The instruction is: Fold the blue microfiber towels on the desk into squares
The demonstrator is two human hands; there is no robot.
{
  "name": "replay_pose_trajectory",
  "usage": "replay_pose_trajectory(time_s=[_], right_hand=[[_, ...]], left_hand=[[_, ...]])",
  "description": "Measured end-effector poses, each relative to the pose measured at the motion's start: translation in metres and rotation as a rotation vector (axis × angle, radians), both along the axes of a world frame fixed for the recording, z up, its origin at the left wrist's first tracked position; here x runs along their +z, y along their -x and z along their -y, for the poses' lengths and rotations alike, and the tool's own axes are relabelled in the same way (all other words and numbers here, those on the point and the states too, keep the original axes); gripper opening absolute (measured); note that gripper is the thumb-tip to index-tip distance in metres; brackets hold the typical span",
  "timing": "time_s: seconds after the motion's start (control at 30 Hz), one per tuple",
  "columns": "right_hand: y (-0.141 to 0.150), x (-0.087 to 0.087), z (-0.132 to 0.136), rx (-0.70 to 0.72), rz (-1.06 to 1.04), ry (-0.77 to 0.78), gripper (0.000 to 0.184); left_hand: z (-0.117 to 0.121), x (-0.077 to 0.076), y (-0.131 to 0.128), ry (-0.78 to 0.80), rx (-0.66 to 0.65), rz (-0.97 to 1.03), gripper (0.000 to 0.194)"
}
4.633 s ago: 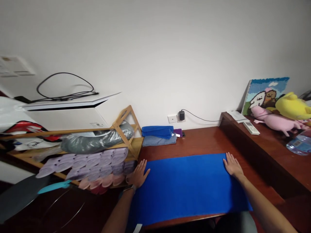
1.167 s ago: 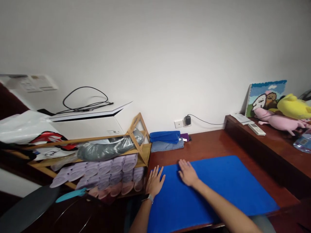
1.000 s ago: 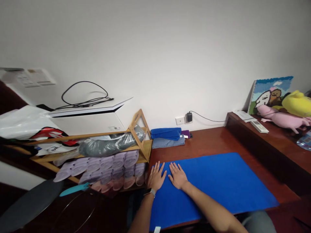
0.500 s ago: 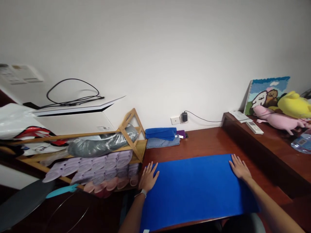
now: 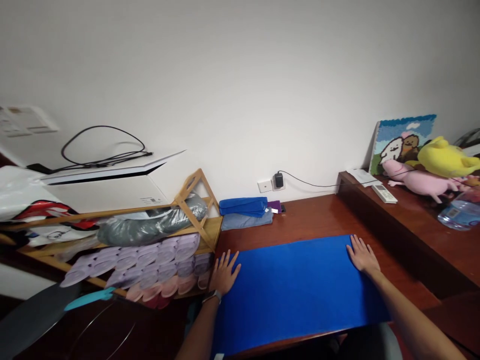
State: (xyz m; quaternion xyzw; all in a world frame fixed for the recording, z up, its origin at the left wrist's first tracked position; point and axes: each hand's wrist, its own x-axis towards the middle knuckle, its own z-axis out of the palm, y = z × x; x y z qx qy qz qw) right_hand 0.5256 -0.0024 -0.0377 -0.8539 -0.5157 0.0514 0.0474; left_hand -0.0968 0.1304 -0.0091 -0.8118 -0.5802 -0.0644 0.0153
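Now | hands [image 5: 224, 276] [image 5: 363, 256] flat, unclenched | at far corners of blue cloth [image 5: 300, 290] | desk [image 5: 307, 218] beyond far edge

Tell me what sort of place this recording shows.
Probably a lived-in room, perhaps at home or in a dormitory: a wooden rack has rows of slippers, and a pink plush toy lies on the raised wooden surface at right.

wall [image 5: 225, 90]: plain white, kinda greyish up top | plates [image 5: 264, 186]: two, low on it, black plug [image 5: 279, 180] in one | tabletop [image 5: 311, 215]: reddish wood, right by the wall | ledge [image 5: 416, 220]: same look, higher, off right | rack [image 5: 194, 223]: light wood, left | floor [image 5: 153, 335]: super dark, hard to make out
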Motion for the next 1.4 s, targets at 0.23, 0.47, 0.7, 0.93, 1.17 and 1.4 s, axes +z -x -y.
replay_pose_trajectory(time_s=[0.23, 0.47, 0.7, 0.93, 1.17, 1.4], right_hand=[[-0.001, 0.001, -0.001, -0.007, -0.002, 0.018, 0.079], [-0.002, 0.001, -0.002, -0.008, -0.001, 0.021, 0.078], [-0.004, 0.01, -0.008, -0.042, -0.086, 0.106, 0.076], [0.041, 0.049, -0.037, -0.141, -0.044, 0.061, 0.069], [0.295, 0.061, -0.086, 0.599, -0.169, -0.21, 0.065], [0.284, 0.036, -0.07, 0.694, -0.234, -0.1, 0.069]], left_hand=[[-0.001, 0.004, -0.002, 0.083, 0.025, -0.006, 0.063], [-0.014, 0.014, 0.008, 0.255, 0.03, 0.027, 0.06], [-0.011, 0.008, 0.017, 0.106, 0.007, 0.024, 0.055], [-0.007, 0.001, 0.016, 0.041, 0.004, 0.05, 0.056], [-0.008, -0.007, 0.02, -0.009, -0.01, 0.092, 0.055], [-0.006, -0.001, 0.022, 0.032, 0.003, 0.059, 0.056]])
